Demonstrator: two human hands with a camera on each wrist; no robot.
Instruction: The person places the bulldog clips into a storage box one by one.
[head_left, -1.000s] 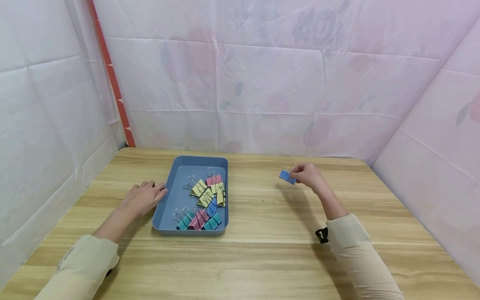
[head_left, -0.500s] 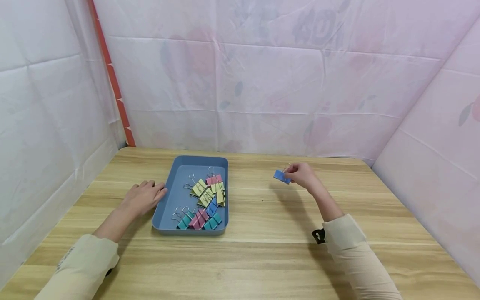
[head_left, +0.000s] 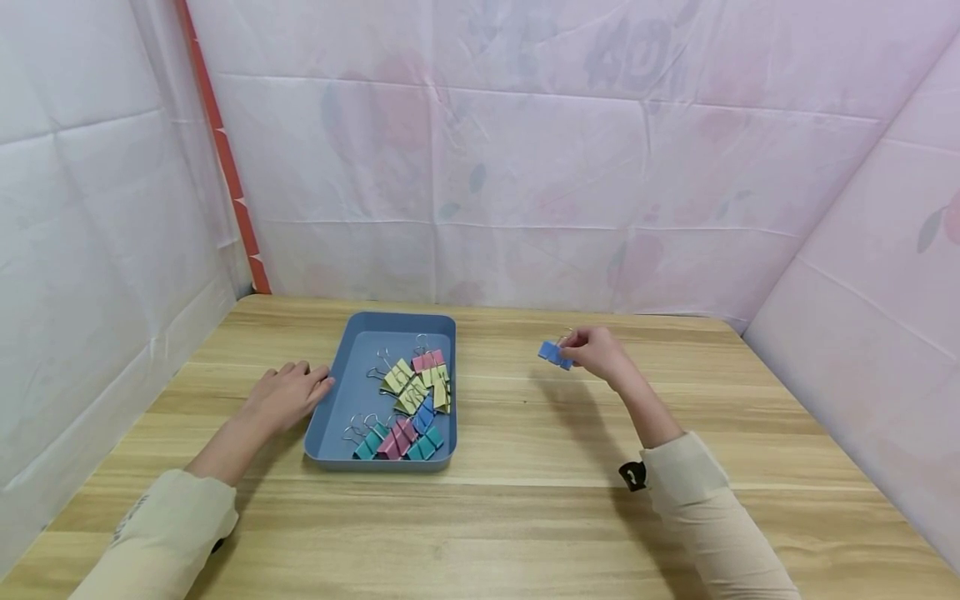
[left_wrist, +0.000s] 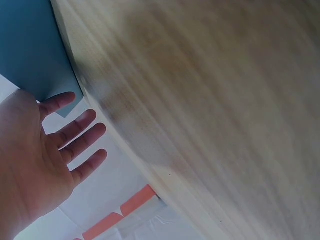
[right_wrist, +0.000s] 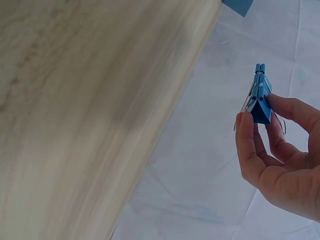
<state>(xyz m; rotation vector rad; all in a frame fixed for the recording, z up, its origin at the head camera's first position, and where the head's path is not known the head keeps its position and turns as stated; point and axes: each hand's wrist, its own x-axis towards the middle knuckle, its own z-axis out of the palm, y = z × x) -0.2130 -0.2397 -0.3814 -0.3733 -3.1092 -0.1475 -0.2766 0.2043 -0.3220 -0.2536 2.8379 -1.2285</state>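
Note:
Between the thumb and fingers of my right hand [head_left: 600, 354] a blue binder clip [head_left: 550, 353] is pinched, held above the table to the right of the tray. The right wrist view shows this binder clip [right_wrist: 260, 97] end-on, its wire handles beside the fingers. My left hand [head_left: 287, 396] lies with fingers extended at the left side of a blue-grey tray [head_left: 330, 417], the thumb touching its wall. In the left wrist view the fingers of that hand [left_wrist: 45, 150] are spread by the tray [left_wrist: 35, 45]. Inside the tray lie yellow clips [head_left: 411, 393], pink, teal and blue ones.
The wooden table [head_left: 510, 525] stretches around the tray and in front of both arms. A pale printed cloth [head_left: 525, 167] hangs behind the table and along both sides. An orange strip [head_left: 225, 158] runs down the cloth at the back left corner.
My right hand has moved a little to the left, carrying the blue binder clip. The left hand, the tray and its clips stay where they were.

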